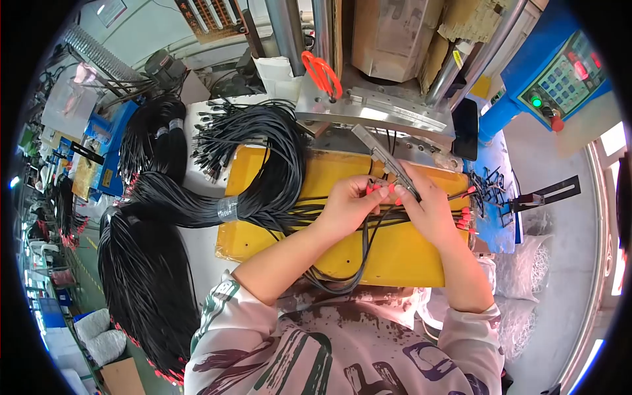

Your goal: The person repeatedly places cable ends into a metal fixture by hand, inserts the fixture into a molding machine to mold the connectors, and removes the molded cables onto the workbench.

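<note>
My left hand point(350, 203) is closed in a pinch around red-tipped cable ends point(374, 188) above the yellow board. My right hand point(429, 207) grips a narrow grey metal bar point(382, 155), which slants up to the left. Its fingertips also meet the red tips beside my left fingers; which hand bears each tip is partly hidden. Beneath both hands, black cables point(309, 212) run across the yellow board point(408, 257). More red cable tips point(466, 218) lie at the board's right edge. A loop of black cable point(359, 271) hangs toward my body.
Large black cable bundles point(148, 276) lie on the left, one bound with clear wrap point(227, 209). A metal press plate point(375, 108) stands behind the board. A blue control panel point(556, 82) rises at right, near black cut pieces point(494, 191) and a dark phone-like slab point(465, 130).
</note>
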